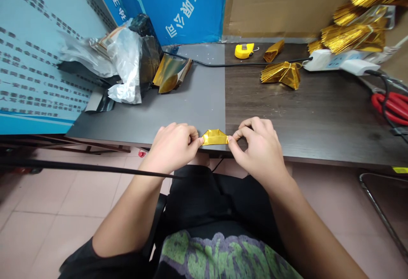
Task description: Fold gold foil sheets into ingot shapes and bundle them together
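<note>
A small folded piece of gold paper (214, 137) lies at the near edge of the table (197, 105). My left hand (174, 145) pinches its left tip with fingers curled shut. My right hand (256, 145) pinches its right tip the same way. The paper is stretched between the two hands, just above my lap.
Crumpled plastic bags (127, 58) and loose gold sheets (170, 73) lie at the back left. A yellow tape measure (244, 50), folded gold pieces (282, 74), a white power strip (338, 61), gold bundles (357, 28) and red-handled scissors (393, 107) occupy the back right. A black cable (79, 167) crosses below the table.
</note>
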Demonstrator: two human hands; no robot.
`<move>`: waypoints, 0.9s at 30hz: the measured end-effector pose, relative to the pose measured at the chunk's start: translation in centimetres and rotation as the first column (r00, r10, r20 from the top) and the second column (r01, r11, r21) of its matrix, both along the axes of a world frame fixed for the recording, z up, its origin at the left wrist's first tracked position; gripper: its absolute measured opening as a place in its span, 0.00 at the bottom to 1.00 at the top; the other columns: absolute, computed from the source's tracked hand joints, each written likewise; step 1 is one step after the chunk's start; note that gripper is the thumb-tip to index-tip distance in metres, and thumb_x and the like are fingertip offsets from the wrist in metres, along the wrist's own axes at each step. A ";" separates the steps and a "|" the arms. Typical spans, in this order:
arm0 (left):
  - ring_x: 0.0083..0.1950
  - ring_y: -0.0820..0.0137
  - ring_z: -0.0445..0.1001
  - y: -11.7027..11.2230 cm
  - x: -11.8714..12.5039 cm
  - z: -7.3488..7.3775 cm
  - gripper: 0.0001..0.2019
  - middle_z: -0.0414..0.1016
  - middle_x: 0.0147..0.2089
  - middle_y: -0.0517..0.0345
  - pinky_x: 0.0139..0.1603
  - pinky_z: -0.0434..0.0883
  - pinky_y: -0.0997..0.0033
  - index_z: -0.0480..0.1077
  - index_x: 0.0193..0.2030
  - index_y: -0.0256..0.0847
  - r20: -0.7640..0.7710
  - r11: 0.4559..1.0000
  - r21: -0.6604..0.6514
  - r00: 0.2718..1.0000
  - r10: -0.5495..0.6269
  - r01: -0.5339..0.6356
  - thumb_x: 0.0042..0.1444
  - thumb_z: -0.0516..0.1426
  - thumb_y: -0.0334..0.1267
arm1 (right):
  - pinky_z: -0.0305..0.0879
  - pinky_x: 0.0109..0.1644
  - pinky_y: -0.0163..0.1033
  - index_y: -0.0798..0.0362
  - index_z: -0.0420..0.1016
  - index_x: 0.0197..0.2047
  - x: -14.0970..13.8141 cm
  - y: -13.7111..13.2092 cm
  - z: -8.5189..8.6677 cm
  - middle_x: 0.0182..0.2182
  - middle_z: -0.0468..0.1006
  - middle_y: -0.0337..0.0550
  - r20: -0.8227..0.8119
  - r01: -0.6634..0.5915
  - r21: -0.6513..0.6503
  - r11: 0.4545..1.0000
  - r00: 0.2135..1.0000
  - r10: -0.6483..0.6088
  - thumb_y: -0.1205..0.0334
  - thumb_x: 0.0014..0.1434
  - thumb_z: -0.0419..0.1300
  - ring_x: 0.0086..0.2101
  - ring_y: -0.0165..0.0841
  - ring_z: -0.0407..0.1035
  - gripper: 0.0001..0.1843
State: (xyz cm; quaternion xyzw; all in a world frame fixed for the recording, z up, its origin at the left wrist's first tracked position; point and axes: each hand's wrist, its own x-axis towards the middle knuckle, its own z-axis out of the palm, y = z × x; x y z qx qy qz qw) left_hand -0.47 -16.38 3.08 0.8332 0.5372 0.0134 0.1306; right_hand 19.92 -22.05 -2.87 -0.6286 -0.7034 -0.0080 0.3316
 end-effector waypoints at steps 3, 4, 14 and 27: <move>0.30 0.68 0.71 0.2 -0.1 0.0 0.13 0.77 0.27 0.62 0.32 0.57 0.70 0.74 0.27 0.45 0.012 0.999 -0.050 1.000 0.016 -0.016 0.61 0.58 0.44 | 0.64 0.43 0.52 0.51 0.73 0.28 0.0 0.1 0.0 0.39 0.76 0.49 -0.003 0.010 -0.016 1.000 1.000 -0.010 0.60 0.61 0.60 0.45 0.47 0.66 0.10; 0.28 0.69 0.70 0.3 -0.1 0.0 0.13 0.77 0.26 0.62 0.31 0.57 0.70 0.74 0.26 0.45 0.015 0.998 -0.061 1.000 0.020 -0.019 0.61 0.59 0.44 | 0.64 0.43 0.52 0.51 0.74 0.28 0.0 0.1 0.0 0.39 0.76 0.49 -0.004 0.010 -0.020 1.000 1.000 -0.010 0.60 0.61 0.60 0.45 0.47 0.66 0.10; 0.21 0.71 0.68 0.6 0.3 1.1 0.17 0.73 0.18 0.62 0.31 0.59 0.70 0.73 0.25 0.43 -0.021 0.970 -0.220 0.994 0.104 -0.106 0.60 0.56 0.50 | 0.64 0.45 0.50 0.52 0.76 0.27 0.2 0.0 -0.2 0.38 0.74 0.48 -0.017 0.059 -0.030 0.998 0.998 -0.059 0.58 0.60 0.64 0.44 0.46 0.65 0.11; 0.27 0.70 0.70 1.4 -0.3 0.9 0.16 0.77 0.26 0.64 0.31 0.54 0.70 0.67 0.34 0.45 -0.085 0.969 -0.204 0.989 0.123 -0.138 0.57 0.58 0.56 | 0.66 0.47 0.50 0.52 0.71 0.27 0.9 -0.1 -0.3 0.37 0.74 0.49 0.046 0.107 -0.003 0.994 0.993 -0.107 0.60 0.63 0.59 0.43 0.44 0.64 0.12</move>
